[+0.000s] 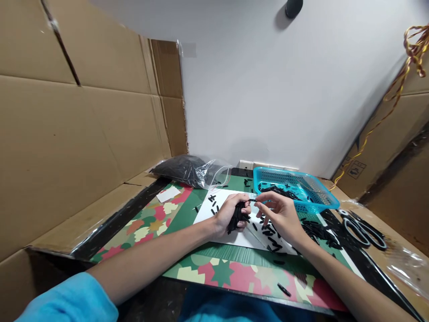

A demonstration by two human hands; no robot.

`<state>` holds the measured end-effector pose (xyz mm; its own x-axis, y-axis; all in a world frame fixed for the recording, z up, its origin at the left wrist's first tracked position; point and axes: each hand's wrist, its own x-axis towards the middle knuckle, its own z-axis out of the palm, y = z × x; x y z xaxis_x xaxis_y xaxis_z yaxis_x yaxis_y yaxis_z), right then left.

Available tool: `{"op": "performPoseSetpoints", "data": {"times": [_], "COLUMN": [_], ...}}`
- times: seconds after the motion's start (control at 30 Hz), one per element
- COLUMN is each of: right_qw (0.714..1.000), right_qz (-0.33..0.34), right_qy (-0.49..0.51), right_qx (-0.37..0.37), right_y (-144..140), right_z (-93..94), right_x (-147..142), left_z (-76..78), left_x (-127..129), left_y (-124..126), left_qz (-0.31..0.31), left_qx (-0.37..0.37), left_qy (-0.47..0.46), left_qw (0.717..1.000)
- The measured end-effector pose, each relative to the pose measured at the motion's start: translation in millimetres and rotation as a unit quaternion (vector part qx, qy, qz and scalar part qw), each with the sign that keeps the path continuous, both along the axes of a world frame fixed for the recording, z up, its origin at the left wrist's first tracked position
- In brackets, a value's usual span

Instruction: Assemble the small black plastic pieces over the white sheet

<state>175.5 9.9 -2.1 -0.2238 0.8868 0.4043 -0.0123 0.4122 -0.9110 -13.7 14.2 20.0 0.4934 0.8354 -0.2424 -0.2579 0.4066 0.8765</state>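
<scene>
My left hand is closed around a bundle of short black sticks above a white sheet. Just to its right, my right hand pinches one thin black stick between thumb and forefinger, its tip close to the bundle. More loose black sticks lie scattered on the sheet under and between both hands.
A blue plastic basket with black sticks stands at the back right. A clear bag of black pieces lies at the back left. Black scissors rest at the right. Cardboard walls enclose the patterned mat.
</scene>
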Motion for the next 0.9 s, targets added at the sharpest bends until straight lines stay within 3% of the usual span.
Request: {"op": "performPoseSetpoints", "data": {"times": [0.33, 0.9], "right_qw": [1.0, 0.999], "right_qz": [-0.002, -0.025], "right_qy": [-0.025, -0.034], "right_qx": [-0.008, 0.022], "right_y": [-0.2, -1.6], "right_z": [-4.2, -5.4], "right_x": [3.7, 3.6], "left_z": [-3.3, -0.3], "left_x": [1.0, 3.5], "left_y": [2.1, -6.0], "left_qz": [0.023, 0.001], "left_qx": [0.037, 0.046], "left_qy": [-0.023, -0.024], "left_qw": [0.999, 0.999]}}
